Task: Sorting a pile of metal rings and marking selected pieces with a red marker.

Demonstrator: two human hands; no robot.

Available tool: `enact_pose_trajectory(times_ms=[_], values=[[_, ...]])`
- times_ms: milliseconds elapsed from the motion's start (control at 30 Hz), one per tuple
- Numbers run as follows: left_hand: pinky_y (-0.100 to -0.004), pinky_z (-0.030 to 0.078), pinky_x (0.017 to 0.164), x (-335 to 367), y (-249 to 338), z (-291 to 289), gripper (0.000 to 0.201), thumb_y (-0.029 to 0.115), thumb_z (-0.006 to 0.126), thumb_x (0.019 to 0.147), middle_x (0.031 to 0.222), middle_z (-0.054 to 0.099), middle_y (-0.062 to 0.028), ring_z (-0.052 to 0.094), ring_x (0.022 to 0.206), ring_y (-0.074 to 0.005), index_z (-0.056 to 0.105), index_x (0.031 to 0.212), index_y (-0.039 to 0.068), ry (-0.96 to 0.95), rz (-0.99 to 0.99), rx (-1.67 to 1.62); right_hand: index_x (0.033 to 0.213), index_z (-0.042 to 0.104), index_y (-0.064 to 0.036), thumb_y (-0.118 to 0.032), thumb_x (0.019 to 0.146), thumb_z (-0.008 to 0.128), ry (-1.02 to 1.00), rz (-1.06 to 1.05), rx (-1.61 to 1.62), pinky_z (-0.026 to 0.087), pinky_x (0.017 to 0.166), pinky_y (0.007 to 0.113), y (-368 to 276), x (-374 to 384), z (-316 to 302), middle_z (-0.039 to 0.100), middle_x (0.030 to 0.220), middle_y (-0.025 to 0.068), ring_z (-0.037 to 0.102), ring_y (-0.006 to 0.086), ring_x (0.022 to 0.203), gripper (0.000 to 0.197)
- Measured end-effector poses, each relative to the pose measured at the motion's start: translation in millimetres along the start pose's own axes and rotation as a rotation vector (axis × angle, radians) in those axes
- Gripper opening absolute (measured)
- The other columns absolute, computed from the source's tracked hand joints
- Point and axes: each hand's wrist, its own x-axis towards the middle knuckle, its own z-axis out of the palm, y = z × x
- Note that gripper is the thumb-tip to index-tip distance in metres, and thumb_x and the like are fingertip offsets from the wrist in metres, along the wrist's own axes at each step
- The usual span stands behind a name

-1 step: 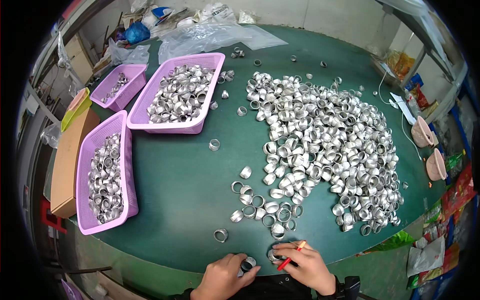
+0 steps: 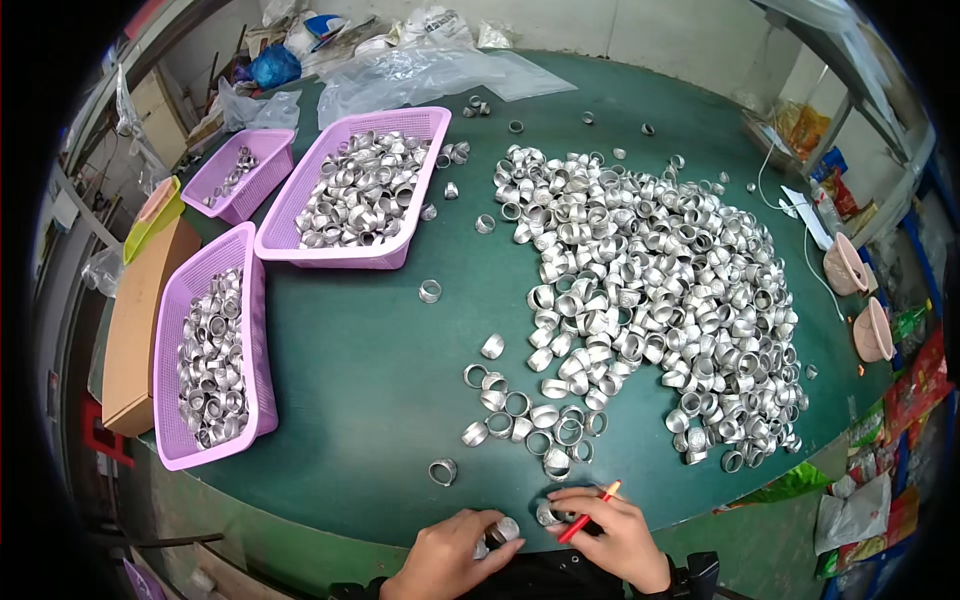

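Note:
At the table's near edge, my left hand [image 2: 455,553] is closed, thumb and fingers around silvery metal rings [image 2: 507,528]; how many is partly hidden by the fingers. My right hand [image 2: 612,540] is closed on a slim red pen-like stick [image 2: 580,523] with a pale yellowish end. Its fingertips also touch a metal ring [image 2: 547,512] beside them; whether they grip it I cannot tell. A single ring [image 2: 442,472] lies just beyond my left hand. Farther off, a loose cluster of rings [image 2: 538,441] lies before a large heap of similar rings [image 2: 650,270].
Rings fill a large purple basket [image 2: 268,245] and a long purple basket [image 2: 262,340] on the left. A smaller purple basket [image 2: 275,165] behind holds a few. A cardboard box [image 2: 140,340] stands at the left edge. Plastic sheeting [image 2: 400,85] lies at the back of the green table [image 2: 350,380].
The ring in my left hand has tilted and moved slightly right. The red stick and my right fingers have shifted slightly right.

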Motion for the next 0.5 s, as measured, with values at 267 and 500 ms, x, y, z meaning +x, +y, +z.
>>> enact_pose_trajectory(times_ms=[267, 500], values=[[-0.0303, 0.044, 0.074, -9.4, 12.9, 0.4, 0.035, 0.002, 0.069, 0.062, 0.091, 0.058, -0.012, 0.056, 0.084, -0.0241, 0.054, 0.094, 0.001, 0.071, -0.035, -0.569, 0.093, 0.055, 0.0009, 0.003, 0.068, 0.063, 0.129, -0.162, 0.442, 0.045, 0.071, 0.029, -12.3, -13.0, 11.5, 0.055, 0.096, 0.0147, 0.055, 0.0208, 0.085, 0.026], [-0.0242, 0.044, 0.064, -15.6, 2.0, 7.9, 0.032, 0.005, 0.064, 0.069, 0.087, 0.058, -0.0112, 0.055, 0.075, -0.0156, 0.053, 0.099, 0.0, -0.045, -0.27, -0.977, 0.097, 0.051, -0.0027, -0.003, 0.073, 0.062, 0.145, -0.064, 0.828, 0.043, 0.076, 0.03, -5.9, -16.0, 26.3, 0.052, 0.102, 0.0153, 0.052, 0.0207, 0.09, 0.027]])
